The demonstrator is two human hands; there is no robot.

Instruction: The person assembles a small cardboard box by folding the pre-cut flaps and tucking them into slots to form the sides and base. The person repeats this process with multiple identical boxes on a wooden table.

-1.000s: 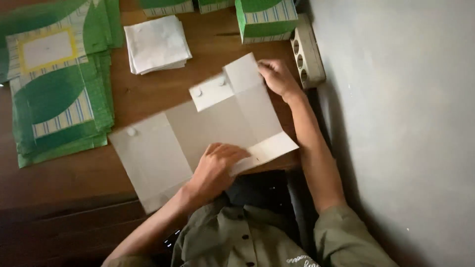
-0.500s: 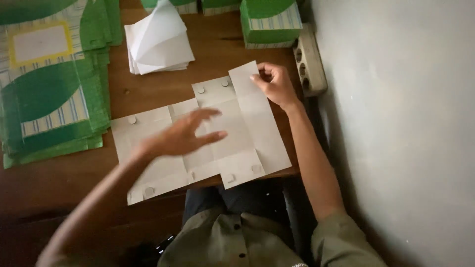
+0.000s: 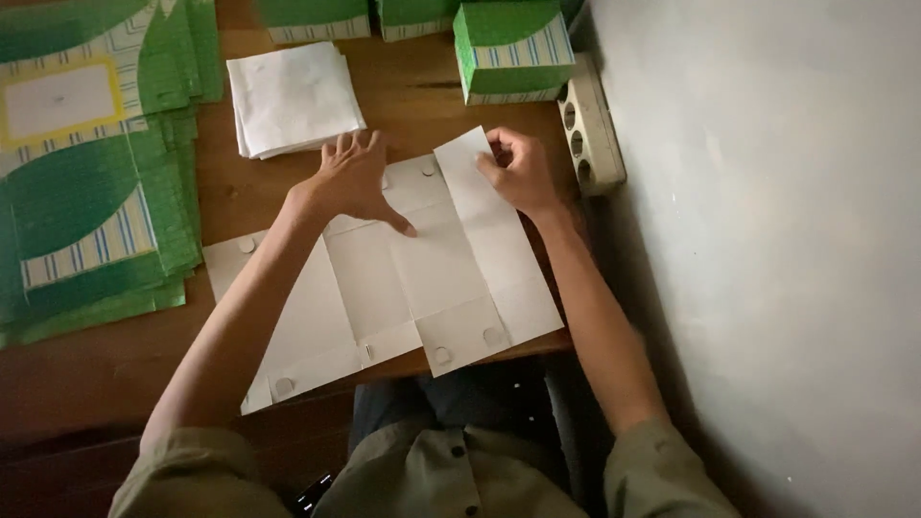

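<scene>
- Carton blank (image 3: 403,278) lying flat, plain side up, on tabletop (image 3: 403,96), near edge overhanging.
- Left hand (image 3: 353,182) pressing flat on blank's far part, fingers spread apart.
- Right hand (image 3: 518,171) pinching far right flap (image 3: 465,163), fingers clamped on it.
- Step, judging by this: folding along a crease; next calls for firm hold-down while lifting flap.
- Green flats (image 3: 86,163) stacked left; white sheets (image 3: 293,96) beyond.

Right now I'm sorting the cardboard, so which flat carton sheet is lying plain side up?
The unfolded white sheet under both hands, left hand and right hand; the stacked sheets at the left show green print.
</scene>
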